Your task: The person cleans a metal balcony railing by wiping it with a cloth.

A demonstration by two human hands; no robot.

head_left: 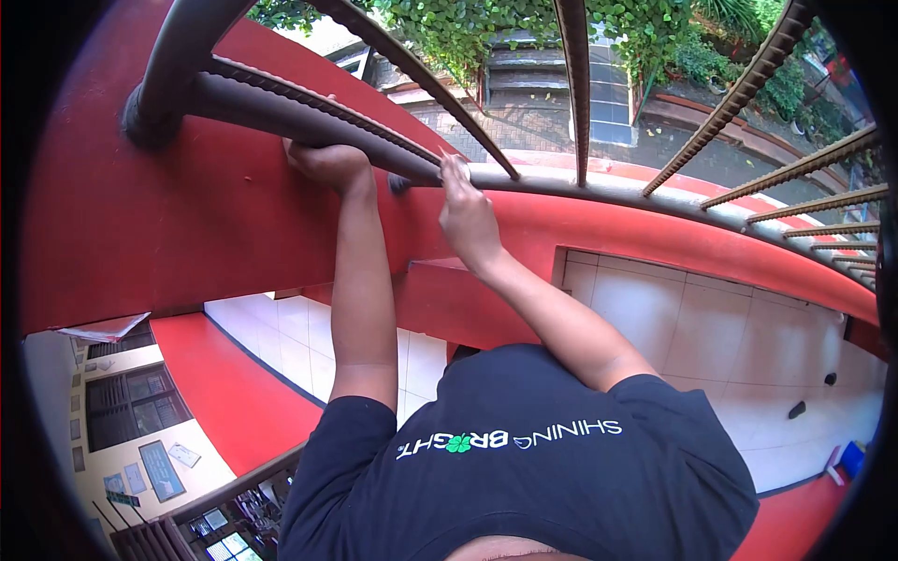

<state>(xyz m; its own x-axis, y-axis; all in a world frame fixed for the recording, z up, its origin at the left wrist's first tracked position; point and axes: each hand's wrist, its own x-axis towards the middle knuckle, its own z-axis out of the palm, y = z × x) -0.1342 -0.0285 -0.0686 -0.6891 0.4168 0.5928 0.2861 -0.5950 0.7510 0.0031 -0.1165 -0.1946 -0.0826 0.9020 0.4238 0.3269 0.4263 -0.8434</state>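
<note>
My left hand point(332, 168) is bent at the wrist with its fingers curled, close against the underside of the dark metal pipe point(299, 120). Its fingertips are mostly hidden, and so is anything in them. To the right, my right hand point(468, 217) is closed, its fingertips pinched together at the lower end of a ribbed bar point(327, 105). A small pale thing shows at those fingertips, too small to name. Both hands are in front of the red wall point(224, 206).
More ribbed bars point(581, 93) rise from the curved rail point(636, 194) on the right. Beyond them are plants point(449, 33), steps and brick paving. Pale floor tiles point(692, 327) lie at the right. A folded paper point(110, 327) rests by the wall's edge at the left.
</note>
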